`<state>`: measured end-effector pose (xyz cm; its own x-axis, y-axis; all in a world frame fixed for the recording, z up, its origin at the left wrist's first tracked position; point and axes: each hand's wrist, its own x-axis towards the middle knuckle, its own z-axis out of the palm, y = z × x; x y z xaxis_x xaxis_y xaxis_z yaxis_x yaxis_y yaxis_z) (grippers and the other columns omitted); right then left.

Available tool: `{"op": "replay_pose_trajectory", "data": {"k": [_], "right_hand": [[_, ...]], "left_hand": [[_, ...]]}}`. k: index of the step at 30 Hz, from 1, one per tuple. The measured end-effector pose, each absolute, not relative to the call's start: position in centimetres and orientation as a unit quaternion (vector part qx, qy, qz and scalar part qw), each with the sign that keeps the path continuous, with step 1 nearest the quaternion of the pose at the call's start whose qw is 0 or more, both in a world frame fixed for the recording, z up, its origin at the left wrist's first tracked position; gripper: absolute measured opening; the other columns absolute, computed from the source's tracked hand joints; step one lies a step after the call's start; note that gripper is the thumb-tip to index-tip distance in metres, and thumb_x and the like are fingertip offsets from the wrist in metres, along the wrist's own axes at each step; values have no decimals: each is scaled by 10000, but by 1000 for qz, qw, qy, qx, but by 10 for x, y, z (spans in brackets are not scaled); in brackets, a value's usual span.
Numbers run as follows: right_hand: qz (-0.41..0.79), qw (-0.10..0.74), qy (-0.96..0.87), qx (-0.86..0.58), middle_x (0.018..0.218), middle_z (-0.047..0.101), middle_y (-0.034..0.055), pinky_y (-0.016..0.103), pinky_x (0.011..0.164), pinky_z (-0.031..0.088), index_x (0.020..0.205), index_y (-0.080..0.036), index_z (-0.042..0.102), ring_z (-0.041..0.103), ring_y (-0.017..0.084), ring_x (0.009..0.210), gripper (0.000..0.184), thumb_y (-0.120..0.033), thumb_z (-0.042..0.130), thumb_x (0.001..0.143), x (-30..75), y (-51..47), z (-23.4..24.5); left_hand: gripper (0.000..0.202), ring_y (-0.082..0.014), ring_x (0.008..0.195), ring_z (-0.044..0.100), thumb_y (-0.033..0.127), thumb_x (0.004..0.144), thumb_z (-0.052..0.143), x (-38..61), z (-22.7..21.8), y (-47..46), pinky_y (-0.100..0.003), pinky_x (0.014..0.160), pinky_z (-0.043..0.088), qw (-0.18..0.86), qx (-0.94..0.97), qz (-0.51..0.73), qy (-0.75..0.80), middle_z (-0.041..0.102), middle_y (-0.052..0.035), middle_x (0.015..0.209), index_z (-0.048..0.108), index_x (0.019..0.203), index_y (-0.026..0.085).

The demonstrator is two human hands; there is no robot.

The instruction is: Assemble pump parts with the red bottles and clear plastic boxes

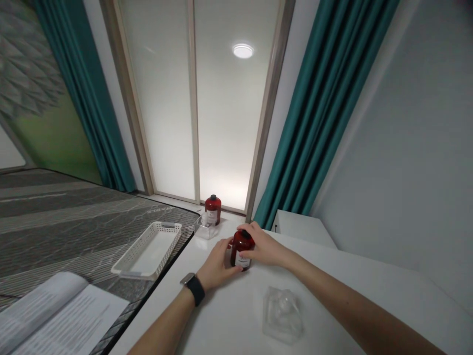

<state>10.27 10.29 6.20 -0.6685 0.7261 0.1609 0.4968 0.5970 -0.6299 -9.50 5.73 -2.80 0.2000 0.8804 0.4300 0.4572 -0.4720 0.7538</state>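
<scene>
A dark red bottle (pixel 242 250) with a black cap and a white label stands on the white table (pixel 229 315) between my two hands. My left hand (pixel 218 265) is wrapped round its left side, with the thumb low by the label. From the right, my right hand (pixel 260 246) grips it, fingers over the cap and thumb on the body. Another bit of red shows just behind the bottle's left side; I cannot tell what it is. Nearer me lies a clear plastic tray (pixel 283 315) with a moulded shape.
A second red bottle (pixel 213 210) stands at the table's far end beside another clear plastic tray (pixel 206 228). On the grey bed to the left are a white basket (pixel 162 261) and an open book (pixel 74 315). A white cabinet (pixel 301 227) stands beyond the table near the green curtain (pixel 314 113).
</scene>
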Motion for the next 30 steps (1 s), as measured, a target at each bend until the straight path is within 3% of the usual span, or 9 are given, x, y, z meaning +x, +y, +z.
{"op": "replay_pose_trajectory", "data": {"k": [7, 14, 21, 26, 30], "right_hand": [[297, 215, -867, -337, 1240, 526, 66, 407, 997, 451, 1318, -256, 494, 575, 242, 1118, 693, -160, 782, 695, 116, 82, 64], [321, 254, -839, -358, 1282, 584, 76, 412, 994, 461, 1306, -253, 506, 590, 247, 1141, 665, -154, 772, 705, 149, 94, 59], [331, 301, -792, -414, 1343, 561, 93, 439, 1046, 434, 1363, -249, 483, 572, 261, 1202, 740, -143, 760, 684, 208, 88, 48], [337, 333, -751, -460, 1419, 514, 125, 446, 1078, 414, 1470, -220, 342, 575, 256, 1223, 857, -151, 722, 704, 245, 65, 40], [331, 381, -712, -489, 1434, 507, 125, 473, 1095, 399, 1478, -229, 330, 546, 272, 1271, 833, -207, 709, 737, 263, 43, 26]], "left_hand": [[719, -321, 1208, 570, 224, 746, 791, -79, -23, 50, -491, 1071, 431, 316, 731, 432, 423, 585, -154, 1335, 447, 1374, 169], [539, -265, 1099, 593, 220, 872, 618, -74, -22, 42, -475, 995, 485, 249, 756, 410, 446, 580, -141, 1265, 434, 1376, 173], [275, -254, 1071, 588, 271, 967, 486, -62, -10, 27, -422, 973, 488, 240, 811, 351, 402, 618, -102, 1130, 565, 1223, 208], [351, -277, 1102, 573, 366, 955, 511, -54, -7, 18, -424, 992, 470, 259, 858, 298, 329, 611, -111, 1178, 545, 1270, 214], [578, -300, 1103, 569, 505, 866, 627, -49, -10, 15, -453, 997, 462, 296, 858, 288, 304, 598, -121, 1191, 486, 1336, 199]]}}
